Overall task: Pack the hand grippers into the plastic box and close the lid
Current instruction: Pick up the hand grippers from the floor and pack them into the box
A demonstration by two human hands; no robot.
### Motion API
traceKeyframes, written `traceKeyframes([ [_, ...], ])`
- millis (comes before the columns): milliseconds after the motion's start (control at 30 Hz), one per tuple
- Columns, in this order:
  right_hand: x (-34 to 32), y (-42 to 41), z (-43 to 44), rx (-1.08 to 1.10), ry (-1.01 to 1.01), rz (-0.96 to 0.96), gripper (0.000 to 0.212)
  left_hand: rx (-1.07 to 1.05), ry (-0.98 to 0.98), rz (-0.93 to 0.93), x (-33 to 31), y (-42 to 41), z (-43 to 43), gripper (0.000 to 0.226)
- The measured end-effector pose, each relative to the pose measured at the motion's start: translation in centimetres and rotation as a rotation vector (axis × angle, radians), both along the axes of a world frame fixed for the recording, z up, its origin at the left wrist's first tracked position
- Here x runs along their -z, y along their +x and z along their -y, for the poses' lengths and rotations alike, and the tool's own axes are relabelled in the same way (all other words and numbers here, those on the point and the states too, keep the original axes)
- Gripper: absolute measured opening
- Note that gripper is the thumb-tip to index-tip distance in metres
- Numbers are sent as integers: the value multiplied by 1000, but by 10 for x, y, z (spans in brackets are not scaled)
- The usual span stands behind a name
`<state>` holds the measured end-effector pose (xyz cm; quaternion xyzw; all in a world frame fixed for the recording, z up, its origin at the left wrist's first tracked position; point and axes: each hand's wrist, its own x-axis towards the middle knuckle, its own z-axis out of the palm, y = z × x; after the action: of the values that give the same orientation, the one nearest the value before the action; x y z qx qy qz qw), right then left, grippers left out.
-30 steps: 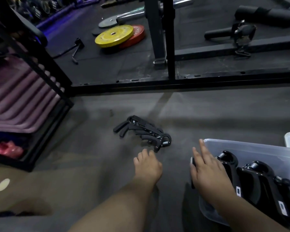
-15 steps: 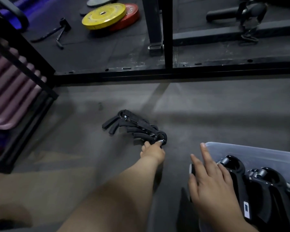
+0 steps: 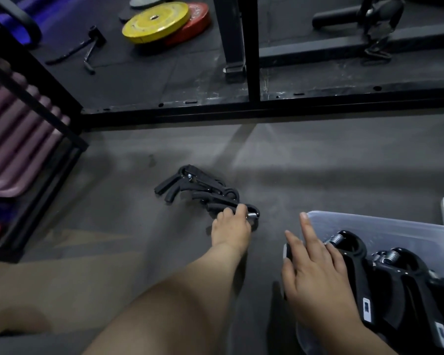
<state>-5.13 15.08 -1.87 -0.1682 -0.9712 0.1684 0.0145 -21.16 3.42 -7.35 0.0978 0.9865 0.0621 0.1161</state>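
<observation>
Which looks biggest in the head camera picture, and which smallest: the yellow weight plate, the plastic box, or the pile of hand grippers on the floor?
1. Plastic box: looks largest, though it is nearest and cut off by the edge.
2. Pile of hand grippers and yellow weight plate: they look about alike. The plate lies farther away, so I won't rank them.

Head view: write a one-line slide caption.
Left hand grasps a hand gripper from the floor pile; right hand rests on the plastic box.

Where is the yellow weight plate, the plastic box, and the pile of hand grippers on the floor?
yellow weight plate point(image 3: 156, 22), head view, flat top face.
plastic box point(image 3: 385, 224), head view, far rim.
pile of hand grippers point(image 3: 200, 187), head view, middle of pile.
</observation>
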Motion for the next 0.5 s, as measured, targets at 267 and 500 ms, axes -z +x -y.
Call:
traceKeyframes([
  [267, -1, 0, 1, 15, 10, 18, 55, -225, 227, -114, -83, -2, 14, 37],
  [500, -27, 11, -2, -40, -26, -53, 54, -580, 639, 72, -145, 19, 26, 56],
])
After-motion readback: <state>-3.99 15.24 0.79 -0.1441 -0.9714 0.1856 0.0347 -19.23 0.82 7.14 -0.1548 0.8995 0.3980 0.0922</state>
